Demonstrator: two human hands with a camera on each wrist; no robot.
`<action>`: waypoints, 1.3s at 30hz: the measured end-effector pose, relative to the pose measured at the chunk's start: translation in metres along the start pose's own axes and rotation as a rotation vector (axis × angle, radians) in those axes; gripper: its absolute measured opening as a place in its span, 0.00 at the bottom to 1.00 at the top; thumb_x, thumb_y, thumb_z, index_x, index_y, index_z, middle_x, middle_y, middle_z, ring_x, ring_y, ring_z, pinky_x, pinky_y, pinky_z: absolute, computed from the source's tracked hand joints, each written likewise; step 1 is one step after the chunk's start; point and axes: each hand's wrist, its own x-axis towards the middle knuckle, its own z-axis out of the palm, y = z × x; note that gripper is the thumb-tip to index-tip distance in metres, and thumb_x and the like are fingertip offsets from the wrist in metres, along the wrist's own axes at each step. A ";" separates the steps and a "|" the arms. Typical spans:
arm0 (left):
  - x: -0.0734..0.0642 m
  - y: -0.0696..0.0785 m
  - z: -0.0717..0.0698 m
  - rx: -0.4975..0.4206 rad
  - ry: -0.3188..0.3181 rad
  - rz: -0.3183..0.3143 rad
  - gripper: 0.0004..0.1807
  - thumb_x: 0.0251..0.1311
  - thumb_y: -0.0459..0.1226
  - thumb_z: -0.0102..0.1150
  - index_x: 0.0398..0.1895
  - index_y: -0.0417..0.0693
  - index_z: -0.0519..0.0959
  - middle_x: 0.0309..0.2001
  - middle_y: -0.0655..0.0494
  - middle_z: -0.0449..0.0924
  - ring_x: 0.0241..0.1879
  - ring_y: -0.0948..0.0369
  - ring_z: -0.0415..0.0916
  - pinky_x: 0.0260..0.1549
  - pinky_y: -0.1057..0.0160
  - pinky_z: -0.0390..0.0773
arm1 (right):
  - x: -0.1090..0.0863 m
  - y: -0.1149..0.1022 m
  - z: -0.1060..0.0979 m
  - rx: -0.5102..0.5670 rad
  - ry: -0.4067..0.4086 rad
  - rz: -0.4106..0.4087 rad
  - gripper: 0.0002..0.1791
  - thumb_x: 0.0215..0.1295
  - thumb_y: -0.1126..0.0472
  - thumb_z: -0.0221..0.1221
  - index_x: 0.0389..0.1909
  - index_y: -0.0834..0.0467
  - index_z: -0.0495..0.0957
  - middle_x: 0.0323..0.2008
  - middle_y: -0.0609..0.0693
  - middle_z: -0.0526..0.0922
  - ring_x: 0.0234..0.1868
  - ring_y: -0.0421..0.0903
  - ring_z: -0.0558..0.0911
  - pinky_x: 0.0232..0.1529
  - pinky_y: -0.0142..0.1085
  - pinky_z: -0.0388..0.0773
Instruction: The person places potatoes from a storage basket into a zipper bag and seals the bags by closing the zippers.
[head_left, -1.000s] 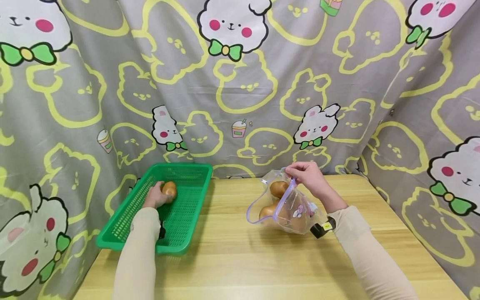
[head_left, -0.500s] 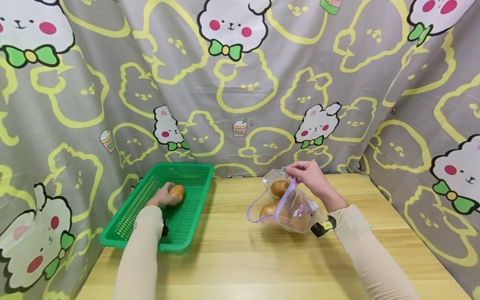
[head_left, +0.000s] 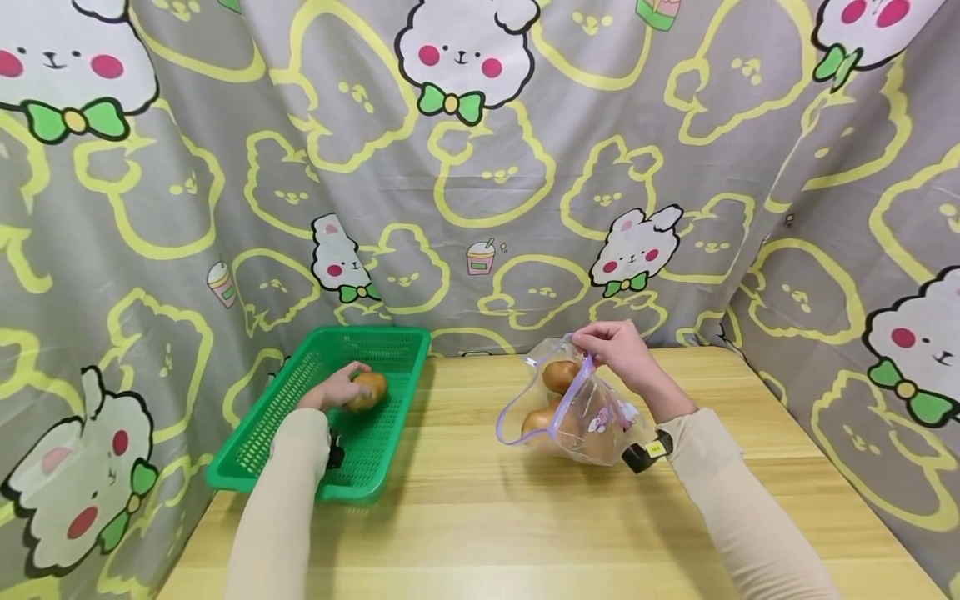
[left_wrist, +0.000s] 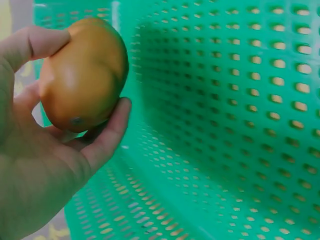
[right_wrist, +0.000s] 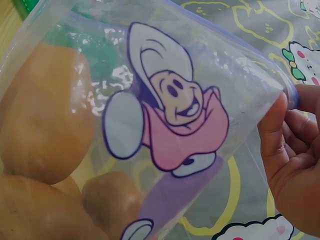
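My left hand (head_left: pixel 337 388) grips a smooth, brown-orange potato (left_wrist: pixel 86 72) inside the green plastic basket (head_left: pixel 417 392). In the left wrist view the thumb lies on one side of it and the fingers curl round the other. At the right, my right hand (head_left: pixel 617 350) pinches the top edge of a clear zip bag (head_left: pixel 592 429) with a purple rim. The bag's mouth gapes toward the left. Several more potatoes (right_wrist: pixel 47 115) sit in it, seen through the film with a printed cartoon figure (right_wrist: pixel 182 105).
Basket and bag stand apart on a light wooden table (head_left: pixel 457 500). A grey patterned curtain (head_left: pixel 480 150) hangs along the table's back and sides. A small black device (head_left: pixel 647 452) is strapped at the right wrist.
My left hand has moved right within the basket, carrying the potato along. The right hand keeps its pinch on the bag in nearly the same place.
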 end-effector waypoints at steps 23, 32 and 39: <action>-0.036 0.113 0.029 0.010 0.289 0.286 0.29 0.55 0.33 0.53 0.63 0.39 0.64 0.54 0.34 0.67 0.44 0.46 0.71 0.37 0.55 0.74 | 0.000 -0.003 0.005 0.017 -0.011 0.021 0.15 0.65 0.61 0.59 0.40 0.73 0.80 0.24 0.48 0.81 0.20 0.38 0.74 0.24 0.31 0.77; -0.068 0.156 0.075 -0.074 0.299 0.347 0.30 0.53 0.32 0.55 0.63 0.47 0.66 0.55 0.39 0.64 0.47 0.47 0.67 0.41 0.51 0.73 | -0.001 -0.005 0.007 0.005 0.000 0.034 0.16 0.64 0.60 0.60 0.39 0.72 0.81 0.24 0.52 0.79 0.20 0.39 0.73 0.24 0.32 0.77; -0.081 0.173 0.107 -0.062 0.269 0.435 0.31 0.53 0.33 0.58 0.63 0.52 0.68 0.54 0.43 0.67 0.46 0.50 0.70 0.39 0.52 0.74 | -0.001 -0.005 0.009 0.000 0.008 0.032 0.16 0.64 0.60 0.61 0.39 0.72 0.81 0.24 0.52 0.78 0.20 0.38 0.73 0.25 0.32 0.77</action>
